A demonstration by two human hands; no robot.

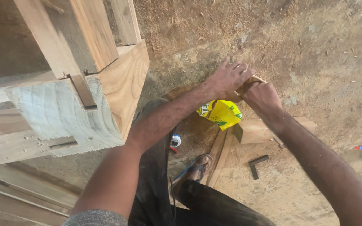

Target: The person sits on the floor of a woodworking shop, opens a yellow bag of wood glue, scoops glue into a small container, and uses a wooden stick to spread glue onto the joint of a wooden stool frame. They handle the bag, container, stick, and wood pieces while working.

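Both hands are up together over the sawdust floor (315,50). The left hand (228,77) has its fingers spread and lies over a small brown lump (252,82), mostly hidden. The right hand (262,97) is clenched on that same lump from the other side. A yellow packet (221,113) hangs just beneath them. Below lie a wood block (256,130), thin slats (219,155), a dark square (256,164). A big timber joint (76,104) sits left.
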